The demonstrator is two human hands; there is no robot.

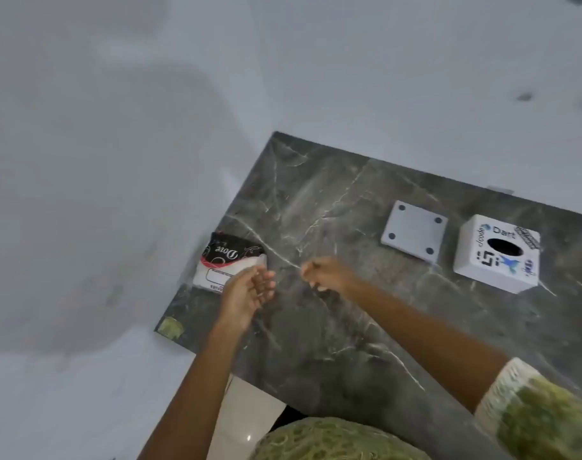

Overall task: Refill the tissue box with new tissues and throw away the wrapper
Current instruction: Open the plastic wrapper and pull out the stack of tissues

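Left hand [249,287] is open, fingers loosely spread, palm turned toward centre, just beside the near right corner of the tissue pack [228,265]; fingertips look close to or brushing it, contact can't be confirmed. Right hand [326,273] hangs over bare tabletop [316,343] a little to the right, fingers curled in loosely, nothing visibly pinched, though blur leaves that unsure. Pack lies flat at the table's left edge, still in its plastic wrapper: black and red printed band on the far part, white stack showing through on the near part. Further right, well apart from the pack, a flat grey square plate [414,234] with four dark dots lies on the table; probably the box's base panel, that's a guess. Just beside it stands the white tissue box [496,255], oval dispensing slot facing up, stickers on top. Handling estimate: pack is light, soft and compressible, film is slick and crinkly, so a one-finger pinch on the film will likely slide or tear. Better to grip across the short sides with thumb opposite fingers, squeezing the stack itself. Pack sits near the edge, so a careless push could send it off. Once unwrapped, the tissue stack is floppy and needs support from both ends. Wrapper not yet opened.
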